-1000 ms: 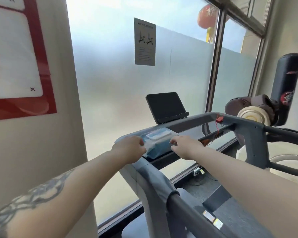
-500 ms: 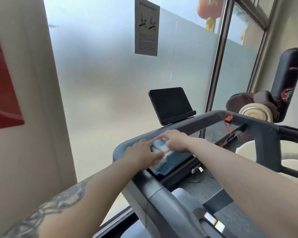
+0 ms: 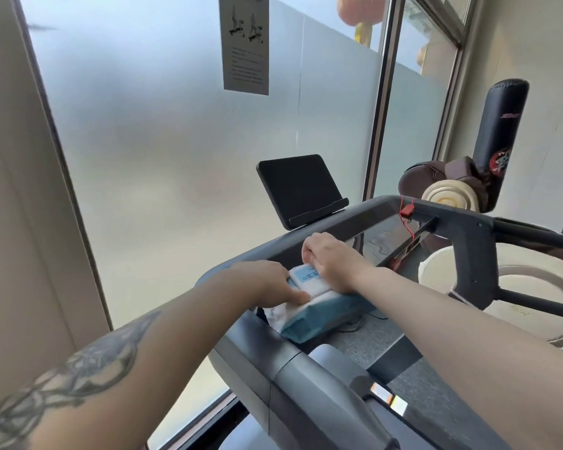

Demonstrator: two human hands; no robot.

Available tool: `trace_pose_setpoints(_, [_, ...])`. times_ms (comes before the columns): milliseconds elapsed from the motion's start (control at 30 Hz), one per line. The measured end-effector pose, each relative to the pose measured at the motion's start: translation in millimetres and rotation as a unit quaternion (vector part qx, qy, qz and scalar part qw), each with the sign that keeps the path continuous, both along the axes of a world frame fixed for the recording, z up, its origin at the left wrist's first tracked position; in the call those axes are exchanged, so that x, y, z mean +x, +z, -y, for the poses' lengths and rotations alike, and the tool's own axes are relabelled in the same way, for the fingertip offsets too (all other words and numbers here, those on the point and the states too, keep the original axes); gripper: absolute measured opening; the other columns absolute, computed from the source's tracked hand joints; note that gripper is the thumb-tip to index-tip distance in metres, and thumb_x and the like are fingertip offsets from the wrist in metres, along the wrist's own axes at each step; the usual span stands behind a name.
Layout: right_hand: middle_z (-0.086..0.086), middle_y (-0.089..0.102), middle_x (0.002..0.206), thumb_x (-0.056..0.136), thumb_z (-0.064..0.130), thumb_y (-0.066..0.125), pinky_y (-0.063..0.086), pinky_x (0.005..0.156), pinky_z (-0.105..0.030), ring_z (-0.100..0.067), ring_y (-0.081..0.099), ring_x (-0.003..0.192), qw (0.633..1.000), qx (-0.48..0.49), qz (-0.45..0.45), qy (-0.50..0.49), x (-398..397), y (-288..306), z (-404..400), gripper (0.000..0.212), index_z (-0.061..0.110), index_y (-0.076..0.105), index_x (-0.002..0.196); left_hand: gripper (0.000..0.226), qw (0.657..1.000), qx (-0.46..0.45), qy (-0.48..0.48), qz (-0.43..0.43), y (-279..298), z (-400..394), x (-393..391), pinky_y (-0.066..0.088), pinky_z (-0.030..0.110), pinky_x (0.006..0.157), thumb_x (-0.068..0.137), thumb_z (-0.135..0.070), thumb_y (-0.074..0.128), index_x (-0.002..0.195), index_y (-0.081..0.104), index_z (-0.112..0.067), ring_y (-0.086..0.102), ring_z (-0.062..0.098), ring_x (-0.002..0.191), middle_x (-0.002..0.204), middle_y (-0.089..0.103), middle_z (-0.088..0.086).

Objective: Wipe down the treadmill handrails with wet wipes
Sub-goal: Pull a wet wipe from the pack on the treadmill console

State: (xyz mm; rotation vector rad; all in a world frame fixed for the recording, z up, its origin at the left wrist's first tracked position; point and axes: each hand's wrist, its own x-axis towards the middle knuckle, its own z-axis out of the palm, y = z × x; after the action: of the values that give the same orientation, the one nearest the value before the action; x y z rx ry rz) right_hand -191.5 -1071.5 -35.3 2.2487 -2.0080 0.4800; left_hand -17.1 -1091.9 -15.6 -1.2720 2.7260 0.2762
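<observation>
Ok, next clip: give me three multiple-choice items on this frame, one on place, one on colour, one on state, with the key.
1. Where does the wet wipes pack lie?
A. on the treadmill console
B. on the floor
C. on the windowsill

2. What colour is the safety clip on the console frame?
A. green
B. red
C. yellow

3. What is the left hand doing?
A. hanging idle
B. gripping the handrail
C. touching the pack

Key: 1 A, it sits between the console rails; 2 B, clip and cord are red; 3 C, its fingers lie on the pack's top beside the right hand.
</observation>
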Motion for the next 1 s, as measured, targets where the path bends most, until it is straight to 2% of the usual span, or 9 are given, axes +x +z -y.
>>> trace_pose_setpoints(167, [-0.002, 0.054, 0.099, 0.105, 0.024, 0.035, 0.034, 0.094, -0.036, -0.020, 0.046, 0.097, 0.999, -0.048, 0.000, 0.003, 3, -4, 4, 0.023, 0.011, 0.052, 0.098, 0.080, 1.000, 0.018, 0.001, 0.004, 8, 1, -2, 0.048, 0.030, 0.067, 0.053, -0.088, 0.058, 0.096, 0.062, -0.021, 0.064, 0.015, 0.071, 0.074, 0.066, -0.005])
trace_pose_setpoints(267, [0.001, 0.049, 0.090, 0.105, 0.024, 0.034, 0.032, 0.090, -0.035, -0.016, 0.041, 0.086, 0.996, -0.084, 0.021, 0.020, 1, -7, 8, 0.023, 0.014, 0.049, 0.091, 0.079, 0.999, -0.031, 0.001, -0.014, -1, 2, -2, 0.054, 0.030, 0.067, 0.041, -0.086, 0.064, 0.089, 0.064, -0.022, 0.068, 0.015, 0.063, 0.069, 0.069, -0.004])
trace_pose_setpoints(467, [0.006, 0.038, 0.074, 0.098, 0.027, 0.033, 0.030, 0.070, -0.030, -0.015, 0.035, 0.071, 0.939, -0.339, 0.035, 0.037, 4, -7, 4, 0.031, 0.010, 0.047, 0.076, 0.071, 0.991, -0.105, 0.032, -0.075, -20, 7, -2, 0.044, 0.030, 0.054, 0.046, -0.084, 0.058, 0.073, 0.058, -0.019, 0.058, 0.014, 0.063, 0.066, 0.060, -0.005])
trace_pose_setpoints(600, [0.011, 0.037, 0.059, 0.088, 0.028, 0.046, 0.028, 0.057, -0.029, -0.011, 0.036, 0.057, 0.956, -0.275, 0.096, 0.039, -11, 7, -15, 0.021, 0.021, 0.038, 0.070, 0.065, 0.983, -0.145, 0.067, -0.086, -20, 2, -6, 0.034, 0.026, 0.049, 0.051, -0.081, 0.059, 0.063, 0.049, -0.018, 0.050, 0.014, 0.056, 0.060, 0.052, -0.006])
trace_pose_setpoints(733, [0.008, 0.057, 0.069, 0.072, 0.020, 0.060, 0.045, 0.061, -0.032, -0.012, 0.054, 0.065, 0.982, -0.094, 0.163, 0.019, -32, -2, -41, 0.016, 0.030, 0.049, 0.077, 0.068, 0.979, -0.186, 0.066, -0.054, -17, 1, -7, 0.036, 0.027, 0.056, 0.053, -0.087, 0.051, 0.062, 0.049, -0.020, 0.050, 0.011, 0.058, 0.060, 0.054, -0.008])
trace_pose_setpoints(800, [0.007, 0.061, 0.074, 0.072, 0.011, 0.062, 0.051, 0.066, -0.033, -0.011, 0.057, 0.069, 0.989, -0.037, 0.142, 0.019, -35, -12, -48, 0.021, 0.029, 0.055, 0.080, 0.075, 0.980, -0.185, 0.056, -0.048, -19, 5, -6, 0.037, 0.029, 0.067, 0.050, -0.092, 0.047, 0.072, 0.054, -0.021, 0.054, 0.011, 0.069, 0.071, 0.059, -0.009])
trace_pose_setpoints(867, [0.007, 0.062, 0.077, 0.074, 0.008, 0.063, 0.052, 0.070, -0.034, -0.011, 0.059, 0.072, 0.988, -0.026, 0.150, -0.001, -36, -15, -49, 0.022, 0.027, 0.057, 0.086, 0.099, 0.987, -0.135, 0.038, -0.084, -24, 13, -5, 0.038, 0.034, 0.087, 0.041, -0.097, 0.046, 0.104, 0.055, -0.022, 0.055, 0.016, 0.099, 0.107, 0.061, -0.006])
trace_pose_setpoints(933, [0.006, 0.060, 0.079, 0.079, 0.011, 0.062, 0.050, 0.069, -0.034, -0.013, 0.057, 0.074, 0.986, -0.015, 0.161, -0.030, -31, -9, -44, 0.023, 0.026, 0.054, 0.093, 0.126, 0.985, -0.083, 0.017, -0.151, -26, 14, -3, 0.031, 0.038, 0.107, 0.037, -0.097, 0.050, 0.139, 0.034, -0.023, 0.041, 0.019, 0.129, 0.143, 0.043, -0.005])
trace_pose_setpoints(1000, [0.005, 0.057, 0.081, 0.086, 0.019, 0.060, 0.044, 0.064, -0.028, -0.016, 0.055, 0.077, 0.987, -0.015, 0.153, -0.049, -23, -1, -36, 0.019, 0.025, 0.052, 0.102, 0.120, 0.977, -0.083, -0.006, -0.199, -27, 9, -4, 0.027, 0.036, 0.111, 0.047, -0.090, 0.058, 0.146, 0.028, -0.028, 0.034, 0.017, 0.135, 0.150, 0.033, -0.009])
